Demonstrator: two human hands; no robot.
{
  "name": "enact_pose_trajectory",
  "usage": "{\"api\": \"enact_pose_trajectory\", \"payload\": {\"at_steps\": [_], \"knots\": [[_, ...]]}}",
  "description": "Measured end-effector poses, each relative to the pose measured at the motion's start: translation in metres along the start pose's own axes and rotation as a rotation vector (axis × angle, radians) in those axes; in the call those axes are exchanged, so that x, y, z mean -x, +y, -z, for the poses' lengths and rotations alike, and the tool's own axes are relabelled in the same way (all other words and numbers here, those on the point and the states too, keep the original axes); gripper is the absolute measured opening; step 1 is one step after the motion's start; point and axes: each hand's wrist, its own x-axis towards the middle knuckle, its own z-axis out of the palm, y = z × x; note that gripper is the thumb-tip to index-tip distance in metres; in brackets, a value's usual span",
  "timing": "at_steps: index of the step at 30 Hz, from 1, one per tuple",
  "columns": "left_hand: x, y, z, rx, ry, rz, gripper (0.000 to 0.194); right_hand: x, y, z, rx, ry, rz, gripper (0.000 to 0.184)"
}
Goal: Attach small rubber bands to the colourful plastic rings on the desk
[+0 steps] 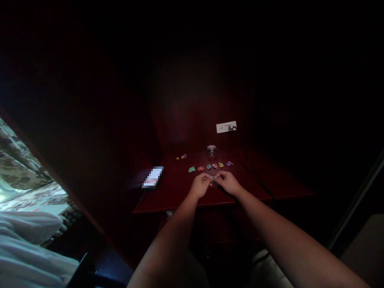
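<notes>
My left hand (201, 185) and my right hand (229, 183) meet above the front of the dark red table (180, 196). Both have their fingertips closed on a small green hair tie (213, 179), held between them. Just beyond my hands, small piles of hair ties run in a row: green (192, 169), orange-red (201, 168), blue (209, 167), pink (215, 166), yellow (221, 164) and purple (229, 163). Behind the row stands a clear jar (211, 151).
A few loose hair ties (182, 157) lie at the back left. A phone (153, 177) with a lit screen rests near the left edge. On the back wall is a white power socket (226, 127) with a plug in it; a dark cable (255, 172) crosses the table's right side.
</notes>
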Motion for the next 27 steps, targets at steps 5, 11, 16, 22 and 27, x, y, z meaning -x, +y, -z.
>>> {"api": "enact_pose_trajectory", "payload": {"at_steps": [5,11,16,22,27], "knots": [[0.0015,0.0013,-0.0001,0.034,-0.027,-0.025,0.017,0.0004,-0.0012,-0.0003,0.006,-0.014,-0.006,0.024],[0.0019,0.0032,-0.0008,0.075,-0.009,0.004,0.016,0.0013,-0.0042,0.0003,0.055,0.004,0.023,0.023],[0.0014,0.0000,-0.0008,0.036,0.008,-0.024,0.012,0.0019,-0.0037,0.0000,0.076,0.010,0.032,0.019],[0.0017,-0.0022,-0.0002,-0.049,0.010,-0.034,0.003,0.0039,-0.0051,-0.0006,0.103,-0.003,0.060,0.015],[0.0024,-0.0002,0.0001,-0.055,0.032,-0.046,0.002,0.0037,-0.0068,-0.0006,0.048,-0.019,0.078,0.011]]}}
